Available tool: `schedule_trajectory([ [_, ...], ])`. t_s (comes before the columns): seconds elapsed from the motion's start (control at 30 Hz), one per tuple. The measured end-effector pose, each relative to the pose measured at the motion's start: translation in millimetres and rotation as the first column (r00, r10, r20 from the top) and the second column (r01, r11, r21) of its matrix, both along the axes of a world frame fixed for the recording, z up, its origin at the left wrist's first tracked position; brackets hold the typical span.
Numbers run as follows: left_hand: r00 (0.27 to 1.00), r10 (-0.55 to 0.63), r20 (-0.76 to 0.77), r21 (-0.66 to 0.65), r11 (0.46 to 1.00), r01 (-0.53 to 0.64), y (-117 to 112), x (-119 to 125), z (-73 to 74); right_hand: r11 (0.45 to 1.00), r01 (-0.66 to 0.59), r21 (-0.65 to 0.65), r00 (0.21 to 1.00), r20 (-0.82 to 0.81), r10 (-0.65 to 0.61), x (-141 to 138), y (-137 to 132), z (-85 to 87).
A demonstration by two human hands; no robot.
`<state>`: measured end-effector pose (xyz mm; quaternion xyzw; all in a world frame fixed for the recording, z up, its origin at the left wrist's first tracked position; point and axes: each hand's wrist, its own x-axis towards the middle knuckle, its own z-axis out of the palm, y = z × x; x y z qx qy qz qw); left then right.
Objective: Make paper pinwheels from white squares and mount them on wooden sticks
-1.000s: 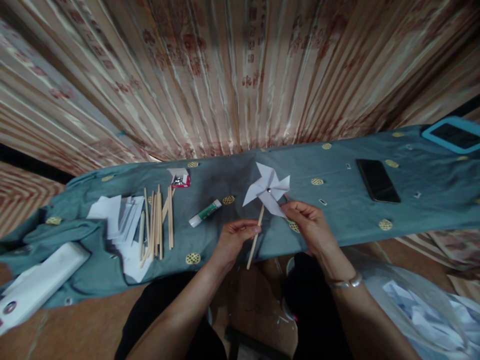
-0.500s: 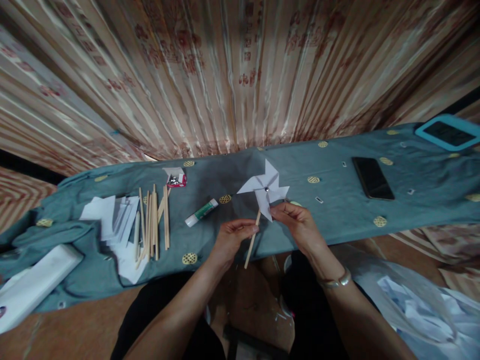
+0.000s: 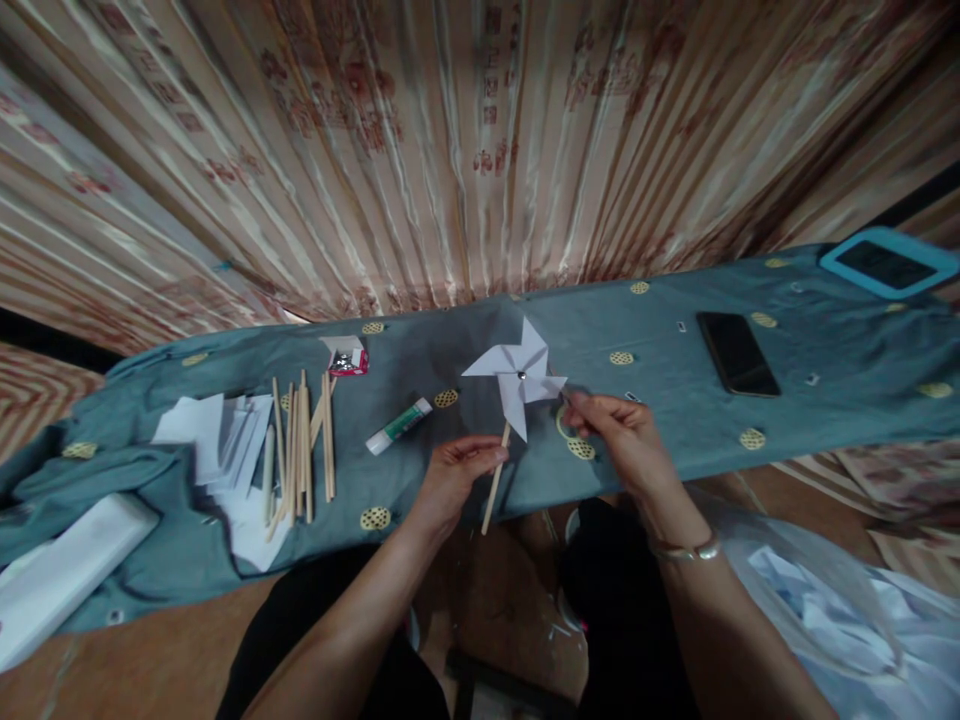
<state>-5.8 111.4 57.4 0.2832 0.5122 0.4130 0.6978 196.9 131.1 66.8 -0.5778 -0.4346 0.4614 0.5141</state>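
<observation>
A white paper pinwheel (image 3: 511,368) with a silvery pin at its centre is fixed to a thin wooden stick (image 3: 493,492). My left hand (image 3: 459,478) pinches this stick between thumb and fingers, just below the blades. At the tip of the right-hand blade is my right hand (image 3: 619,430), its thumb and forefinger closed together. Whether they grip the paper is too small to tell. A glue stick (image 3: 399,426) with a green label lies left of the pinwheel. Beyond it, a small open red-and-white box (image 3: 349,358) holds shiny metal pins.
Several loose wooden sticks (image 3: 301,450) lie at left beside folded white papers (image 3: 225,440). A white oblong case (image 3: 82,575) sits at the table's left end. To the right are a black phone (image 3: 739,353) and a blue-framed device (image 3: 844,262). A plastic bag (image 3: 817,590) of paper stands below.
My right hand has left the lower blade and moved right, to the tip of the right-hand blade. The pinwheel has turned slightly; my left hand still holds its stick.
</observation>
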Motion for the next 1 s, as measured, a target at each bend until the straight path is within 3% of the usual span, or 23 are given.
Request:
schedule_trajectory([
  [0.1, 1.000, -0.023, 0.007, -0.004, 1.000, 0.024, -1, 0, 0.5, 0.969, 0.232, 0.089, 0.973, -0.008, -0.232, 15, 6, -2.9],
  [0.2, 0.998, -0.068, 0.013, -0.012, 0.998, 0.069, -4, 3, 0.1, 0.935, 0.324, 0.143, 0.946, -0.025, -0.324, 21, 10, -5.2],
  [0.5, 0.993, -0.120, 0.004, -0.016, 0.993, 0.120, -7, 3, -1.7, 0.988, 0.155, -0.014, 0.980, -0.123, -0.156, 15, 9, -9.9],
  [1.0, 0.998, -0.052, 0.025, -0.027, 0.998, 0.053, -4, 1, -0.3, 0.997, 0.044, -0.059, 0.994, -0.093, -0.050, 6, 3, -6.0],
])
